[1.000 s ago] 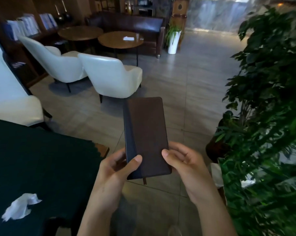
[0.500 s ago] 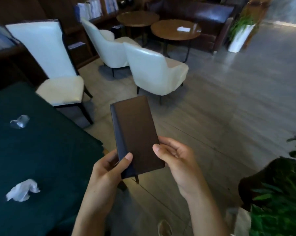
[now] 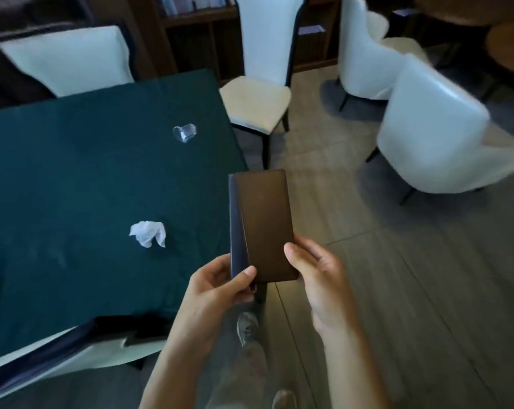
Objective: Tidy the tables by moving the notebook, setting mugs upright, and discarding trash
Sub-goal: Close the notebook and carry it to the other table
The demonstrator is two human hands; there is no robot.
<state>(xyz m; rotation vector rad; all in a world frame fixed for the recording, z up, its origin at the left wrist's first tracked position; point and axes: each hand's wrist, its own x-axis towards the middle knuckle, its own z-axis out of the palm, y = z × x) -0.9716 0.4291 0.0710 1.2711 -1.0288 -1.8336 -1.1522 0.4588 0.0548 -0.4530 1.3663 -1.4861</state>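
Brown notebook (image 3: 263, 225) pinched at bottom in both my hands, left hand (image 3: 217, 287), right hand (image 3: 317, 278), beside green table (image 3: 72, 178); crumpled tissue (image 3: 148, 234) on it.

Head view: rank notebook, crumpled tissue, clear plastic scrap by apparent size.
1. notebook, by far the largest, though held nearest the camera
2. crumpled tissue
3. clear plastic scrap, slightly smaller than the tissue, but farther away, so unsure
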